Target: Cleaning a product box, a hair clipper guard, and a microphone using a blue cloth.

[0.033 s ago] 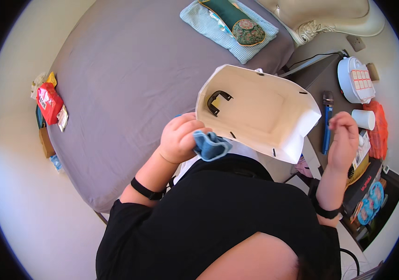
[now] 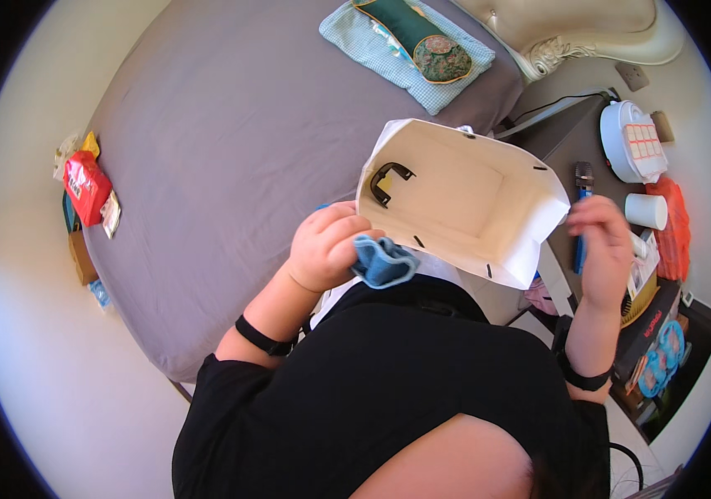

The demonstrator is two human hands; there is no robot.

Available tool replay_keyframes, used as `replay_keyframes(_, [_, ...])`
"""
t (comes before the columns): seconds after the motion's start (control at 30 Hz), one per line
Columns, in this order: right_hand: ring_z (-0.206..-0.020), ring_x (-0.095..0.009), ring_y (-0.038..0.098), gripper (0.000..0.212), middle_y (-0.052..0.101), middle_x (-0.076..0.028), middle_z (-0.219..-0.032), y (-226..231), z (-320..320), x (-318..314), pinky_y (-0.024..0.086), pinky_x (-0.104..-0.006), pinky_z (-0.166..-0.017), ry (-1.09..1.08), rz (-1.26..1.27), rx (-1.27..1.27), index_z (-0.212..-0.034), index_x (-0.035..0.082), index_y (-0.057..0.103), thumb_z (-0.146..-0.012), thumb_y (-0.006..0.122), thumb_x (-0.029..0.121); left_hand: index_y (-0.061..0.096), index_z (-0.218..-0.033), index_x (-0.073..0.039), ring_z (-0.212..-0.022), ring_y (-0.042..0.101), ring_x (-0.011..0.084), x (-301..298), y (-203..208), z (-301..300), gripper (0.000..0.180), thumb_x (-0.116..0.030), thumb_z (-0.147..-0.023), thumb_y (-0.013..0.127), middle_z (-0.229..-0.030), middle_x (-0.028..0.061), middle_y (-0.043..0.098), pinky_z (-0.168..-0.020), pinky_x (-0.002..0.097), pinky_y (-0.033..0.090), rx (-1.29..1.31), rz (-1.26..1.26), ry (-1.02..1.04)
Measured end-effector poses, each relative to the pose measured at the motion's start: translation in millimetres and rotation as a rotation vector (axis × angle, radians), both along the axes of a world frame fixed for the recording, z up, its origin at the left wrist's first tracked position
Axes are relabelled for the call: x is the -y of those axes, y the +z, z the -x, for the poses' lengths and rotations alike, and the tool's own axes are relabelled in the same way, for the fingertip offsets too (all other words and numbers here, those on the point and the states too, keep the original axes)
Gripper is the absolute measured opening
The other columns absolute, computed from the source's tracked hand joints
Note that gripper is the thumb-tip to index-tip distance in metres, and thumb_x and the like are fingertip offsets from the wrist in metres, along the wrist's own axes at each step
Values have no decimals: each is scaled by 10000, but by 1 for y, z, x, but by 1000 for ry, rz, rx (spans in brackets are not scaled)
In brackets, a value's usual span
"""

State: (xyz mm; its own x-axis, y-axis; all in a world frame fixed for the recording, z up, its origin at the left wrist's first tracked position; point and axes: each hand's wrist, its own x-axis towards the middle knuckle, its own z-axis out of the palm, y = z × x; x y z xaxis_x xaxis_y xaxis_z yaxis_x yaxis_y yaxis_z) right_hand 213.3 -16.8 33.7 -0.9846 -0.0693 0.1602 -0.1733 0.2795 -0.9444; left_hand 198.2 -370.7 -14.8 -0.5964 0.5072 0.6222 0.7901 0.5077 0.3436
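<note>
A white paper bag [image 2: 488, 191] stands with its mouth toward me, showing its cream inside. In it, by the left wall, lies a black bracket-shaped piece [image 2: 384, 185] with a bit of yellow beside it. My left hand [image 2: 326, 243], at the bag's near left corner, is closed around a folded blue cloth [image 2: 386, 262]. Whether that hand also grips the bag's rim is hidden. My right hand [image 2: 605, 249] is by the bag's right edge with its fingers loosely bent and somewhat blurred. Nothing shows in it, and contact with the bag cannot be made out.
The grey-sheeted bed [image 2: 231, 125] carries a green pillow [image 2: 413, 37] on a light blue checked towel [image 2: 347, 41]. A red package [image 2: 88, 187] sits at its left edge. On the dark side table [image 2: 567, 133] are a microphone [image 2: 583, 179], a white appliance [image 2: 628, 150] and a white cup [image 2: 646, 212].
My right hand has moved left, its fingers now closer to the bag's edge. The left hand and blue cloth have shifted slightly right, and the bag's left side has moved a little right.
</note>
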Motion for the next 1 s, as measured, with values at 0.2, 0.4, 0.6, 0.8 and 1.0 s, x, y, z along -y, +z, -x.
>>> replay_keyframes(0.2, [-996, -292, 571, 414, 549, -152, -1127, -39, 46, 137, 471, -366, -843, 379, -764, 309, -1165, 90, 530, -755, 593, 96, 591, -854, -99, -762, 584, 228, -3, -12, 15, 226, -105, -634, 645, -799, 29, 575, -686, 336, 509, -7, 42, -164])
replay_keyframes(0.4, [-1018, -283, 568, 298, 570, -126, -1131, -138, 91, 168, 462, -372, -859, 517, -1316, 516, -1055, 114, 615, -761, 567, 108, 582, -924, -96, -832, 575, 230, -13, -11, 27, 266, -93, -660, 616, -877, 37, 587, -703, 340, 504, 9, 20, -359])
replay_keyframes(0.6, [-954, -276, 590, 178, 610, -105, -989, -110, 82, 158, 475, -371, -806, 212, -1066, 335, -931, 75, 622, -805, 497, 95, 582, -927, -73, -835, 575, 253, 2, -25, 32, 302, -89, -625, 578, -904, 48, 600, -707, 346, 497, 55, -26, -305])
replay_keyframes(0.8, [-762, -246, 626, 187, 624, -112, -826, -32, 59, 137, 490, -357, -665, 25, -644, 268, -937, 24, 606, -769, 588, 102, 575, -859, -62, -827, 588, 253, 19, -31, 39, 273, -103, -593, 622, -894, 64, 604, -694, 349, 503, 77, 17, -199])
replay_keyframes(1.0, [-605, -72, 554, 193, 605, -21, -804, -8, 30, 50, 448, -218, -487, -526, -68, 346, -979, 21, 606, -821, 603, 131, 547, -758, -27, -719, 593, 319, 26, -30, 49, 206, -73, -601, 672, -780, 130, 606, -643, 376, 494, 122, -8, 72])
